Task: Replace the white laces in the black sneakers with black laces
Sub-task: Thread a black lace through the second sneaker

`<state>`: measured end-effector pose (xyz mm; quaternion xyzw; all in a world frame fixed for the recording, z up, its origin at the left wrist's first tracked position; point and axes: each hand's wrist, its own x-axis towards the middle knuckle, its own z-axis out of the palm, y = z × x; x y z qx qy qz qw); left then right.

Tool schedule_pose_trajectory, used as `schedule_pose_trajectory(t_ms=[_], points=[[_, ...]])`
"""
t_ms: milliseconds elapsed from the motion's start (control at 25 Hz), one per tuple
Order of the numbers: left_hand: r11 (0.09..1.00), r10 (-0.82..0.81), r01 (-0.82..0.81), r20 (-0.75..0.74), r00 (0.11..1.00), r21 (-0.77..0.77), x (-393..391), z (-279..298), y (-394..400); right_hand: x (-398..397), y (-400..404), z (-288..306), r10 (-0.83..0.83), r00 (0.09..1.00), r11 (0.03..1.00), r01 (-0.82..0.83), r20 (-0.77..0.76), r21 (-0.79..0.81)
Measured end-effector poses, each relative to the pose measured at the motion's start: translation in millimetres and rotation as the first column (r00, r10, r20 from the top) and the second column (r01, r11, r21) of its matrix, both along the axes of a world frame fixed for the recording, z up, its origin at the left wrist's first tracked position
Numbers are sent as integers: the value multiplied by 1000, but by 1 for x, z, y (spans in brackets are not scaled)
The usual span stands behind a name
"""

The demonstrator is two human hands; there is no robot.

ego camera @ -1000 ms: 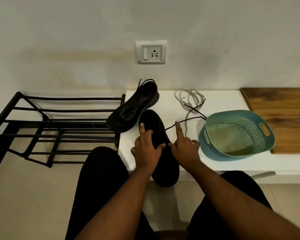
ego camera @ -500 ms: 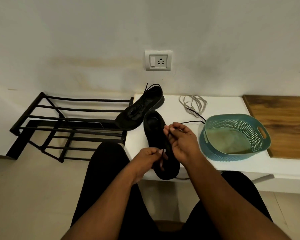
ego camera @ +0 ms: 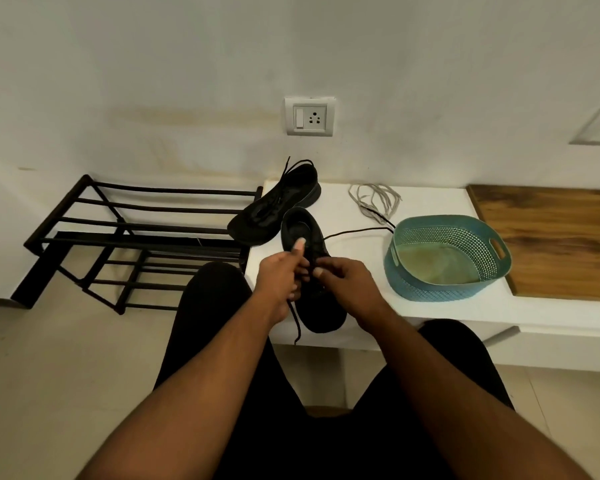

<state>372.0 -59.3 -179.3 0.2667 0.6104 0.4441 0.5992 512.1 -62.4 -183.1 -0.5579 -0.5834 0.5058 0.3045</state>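
A black sneaker [ego camera: 321,311] lies on the white ledge [ego camera: 350,258] in front of me, toe toward me. My left hand [ego camera: 279,277] and right hand [ego camera: 343,284] meet over its lacing area, each pinching the black lace [ego camera: 357,232]. One lace end hangs below my left hand past the ledge edge; the other runs right toward the basket. A second black sneaker [ego camera: 274,211], laced in black, lies behind it on its side. The removed white laces [ego camera: 373,199] sit in a loose pile at the back of the ledge.
A teal perforated basket [ego camera: 447,259] stands on the ledge to the right, beside a wooden board [ego camera: 561,237]. A black metal shoe rack [ego camera: 136,237] stands on the floor at the left. Wall sockets [ego camera: 309,116] are above. My legs fill the foreground.
My left hand has risen from the sneaker's side to meet the right hand above the lacing area. A lace end now hangs below my left hand. The camera shifted slightly.
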Motion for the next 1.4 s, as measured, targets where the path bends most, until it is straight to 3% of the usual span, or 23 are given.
schedule_pose_trajectory(t_ms=[120,200,280,360,480,520,600,720,800,920,960,1040,1080,1160,1240,1280,1320,1400], points=[[1000,22,-22,45,999,3,-11,7,-1,8,2,3,15,998,999,-13,-58,32],[992,-127,126,-42,991,-22,-25,13,-3,18,8,9,-26,1000,991,26,-7,133],[958,-287,279,-153,946,-67,-40,17,-7,31,18,13,-192,981,965,190,-2,180],[949,-316,305,-213,925,-82,-51,16,-9,44,26,14,-287,946,940,248,151,233],[974,-220,228,-238,946,5,-45,16,-7,36,21,18,-77,853,965,-66,516,253],[969,-224,242,-249,942,41,-39,18,-6,25,18,18,35,865,959,-169,501,225],[947,-265,302,-267,926,107,-25,21,-4,8,11,16,159,937,951,-230,312,207],[949,-244,286,-268,932,133,-29,21,0,11,19,2,-132,988,975,115,79,189],[960,-212,247,-236,948,134,-39,17,2,20,27,-7,-243,963,957,219,115,189],[953,-201,259,-308,930,158,-36,11,6,15,28,-8,-68,945,982,7,319,187],[937,-239,307,-333,912,168,-31,11,8,10,28,-6,31,960,982,-81,277,170],[899,-330,400,-322,888,182,-21,9,14,-1,28,-2,195,980,974,-199,47,108],[886,-356,426,-323,877,181,-19,9,15,-4,27,0,201,979,976,-197,-31,92],[895,-358,421,-322,876,151,-17,3,25,-8,32,-4,116,989,992,-111,-91,55],[936,-252,323,-368,895,143,-18,-6,35,-8,41,-10,-34,991,998,40,-132,41],[955,-161,253,-447,880,155,-19,-13,42,-8,48,-14,-140,980,988,149,-141,52],[962,-79,214,-583,809,166,-20,-22,50,-8,57,-17,-235,962,967,246,-138,65],[957,-84,279,-848,523,78,-21,-40,65,-8,77,-20,-314,946,940,322,-81,112]])
